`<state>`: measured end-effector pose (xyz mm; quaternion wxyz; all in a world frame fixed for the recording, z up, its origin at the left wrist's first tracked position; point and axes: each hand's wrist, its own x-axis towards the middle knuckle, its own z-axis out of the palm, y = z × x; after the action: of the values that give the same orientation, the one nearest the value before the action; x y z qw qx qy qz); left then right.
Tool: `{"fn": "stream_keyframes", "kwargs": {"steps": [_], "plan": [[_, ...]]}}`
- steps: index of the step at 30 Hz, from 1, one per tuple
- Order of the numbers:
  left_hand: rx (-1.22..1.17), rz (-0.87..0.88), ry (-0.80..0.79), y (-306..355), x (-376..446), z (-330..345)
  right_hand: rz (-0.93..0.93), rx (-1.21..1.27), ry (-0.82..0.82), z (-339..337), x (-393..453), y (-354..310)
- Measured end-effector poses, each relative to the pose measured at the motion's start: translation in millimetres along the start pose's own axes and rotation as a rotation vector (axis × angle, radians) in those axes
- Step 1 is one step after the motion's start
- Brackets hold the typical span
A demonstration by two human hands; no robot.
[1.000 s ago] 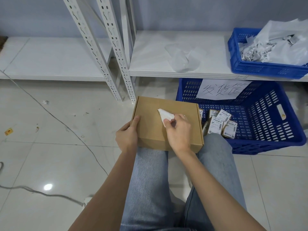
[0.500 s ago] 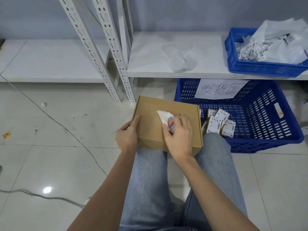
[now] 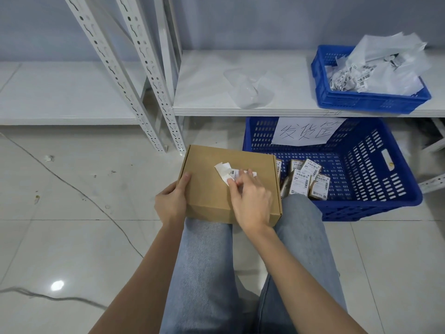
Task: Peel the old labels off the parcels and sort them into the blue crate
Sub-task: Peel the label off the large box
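**Peeling the label off the box**

The cardboard box (image 3: 224,186) rests on my knees, left of the blue crate (image 3: 361,174). My right hand (image 3: 250,201) fingers pinch the half-lifted label (image 3: 226,172); my left hand (image 3: 172,203) grips the box's left edge. I should pull low and slowly to avoid tearing.

Cardboard box (image 3: 216,186) on person's knees (image 3: 204,239), near centre. Left hand (image 3: 171,203) at box's left edge; right hand (image 3: 251,201) on box top, over label (image 3: 227,171). Large crate (image 3: 375,189) on floor, just right of box, under shelf (image 3: 240,107); small parcels (image 3: 305,179) in its near-left part; paper sign (image 3: 305,131) on its far wall. Small crate (image 3: 349,100) on shelf, far right, paper scraps (image 3: 375,68) in it. Shelf uprights (image 3: 144,75) far left of box. Cable (image 3: 79,191) on floor, left.
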<state>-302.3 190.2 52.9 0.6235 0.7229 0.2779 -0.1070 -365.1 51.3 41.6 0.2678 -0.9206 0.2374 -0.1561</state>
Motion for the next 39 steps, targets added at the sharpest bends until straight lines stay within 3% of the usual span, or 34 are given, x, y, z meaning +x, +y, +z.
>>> {"fn": "stream_keyframes", "kwargs": {"steps": [6,12,16,27,32,36,39], "plan": [[-0.016,-0.006,-0.008,2,-3,1,-0.049,0.016,0.098,-5,-10,-1],[-0.055,-0.061,-0.005,-3,3,-4,-0.135,0.047,-0.016,-8,-6,2],[-0.059,-0.076,0.021,-5,7,-5,-0.213,-0.058,-0.007,-3,2,5],[-0.032,-0.067,0.022,-3,7,-3,-0.185,-0.124,0.028,-19,4,-4],[-0.043,-0.072,0.026,-6,8,-4,-0.071,-0.015,-0.134,-33,6,-7],[-0.068,-0.083,0.038,-6,7,-3,-0.122,0.095,-0.22,-40,6,-1],[-0.052,-0.076,0.035,-4,5,-3,-0.181,0.085,-0.178,-30,3,10]]}}
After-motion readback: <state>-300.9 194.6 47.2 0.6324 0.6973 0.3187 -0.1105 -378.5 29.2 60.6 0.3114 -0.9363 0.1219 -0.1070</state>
